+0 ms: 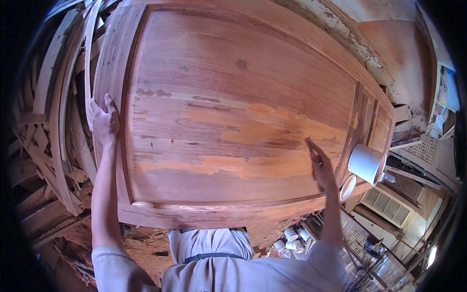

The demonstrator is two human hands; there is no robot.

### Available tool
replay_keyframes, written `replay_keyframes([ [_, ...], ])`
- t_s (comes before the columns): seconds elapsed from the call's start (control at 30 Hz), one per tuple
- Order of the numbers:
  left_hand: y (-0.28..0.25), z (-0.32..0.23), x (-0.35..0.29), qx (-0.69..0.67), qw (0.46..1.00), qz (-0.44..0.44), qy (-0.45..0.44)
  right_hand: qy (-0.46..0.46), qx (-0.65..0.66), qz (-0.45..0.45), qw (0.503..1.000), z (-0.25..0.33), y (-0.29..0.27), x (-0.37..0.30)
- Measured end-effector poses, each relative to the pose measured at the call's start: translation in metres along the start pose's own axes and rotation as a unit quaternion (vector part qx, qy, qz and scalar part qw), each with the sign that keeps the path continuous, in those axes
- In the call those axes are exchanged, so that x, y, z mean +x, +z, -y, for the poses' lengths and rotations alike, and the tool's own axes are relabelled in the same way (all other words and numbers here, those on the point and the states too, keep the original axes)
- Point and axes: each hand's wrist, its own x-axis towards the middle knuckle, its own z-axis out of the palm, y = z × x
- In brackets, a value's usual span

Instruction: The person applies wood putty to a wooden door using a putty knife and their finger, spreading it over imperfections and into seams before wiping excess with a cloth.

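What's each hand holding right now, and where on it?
The left hand grips the left edge of the wooden door panel. The right hand holds a small flat tool by its lower end, tip against the panel's orange filler patch.

1. At about three o'clock from me, a white plastic tub (366, 163) lies on its side on the right end of the wooden door panel (233, 63), its mouth turned away from me.
2. Just below it, at about four o'clock, a round white lid (348, 187) rests near the panel's edge.
3. At five o'clock, down on the floor, a cluster of small white containers (291, 239) stands close together.
4. At two o'clock, at the far right rim, a blue and white printed sheet (445, 95) hangs; its details are too small to tell.
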Motion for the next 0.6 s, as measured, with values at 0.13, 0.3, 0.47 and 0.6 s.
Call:
replay_keyframes([
  [0.13,-0.002,-0.003,-0.002,-0.018,0.999,0.017,-0.036,0.005,0.122,-0.020,0.992,-0.012,0.088,-0.021],
  [0.3,0.005,0.004,0.000,0.011,1.000,0.001,-0.020,-0.184,-0.114,-0.221,0.951,0.014,0.137,0.009],
  [0.47,0.003,0.005,-0.001,-0.006,1.000,0.013,-0.018,-0.083,-0.207,-0.154,0.963,0.001,0.126,-0.005],
  [0.6,0.000,0.003,-0.002,-0.001,1.000,-0.008,-0.009,-0.204,-0.274,-0.041,0.939,-0.004,0.078,-0.008],
])
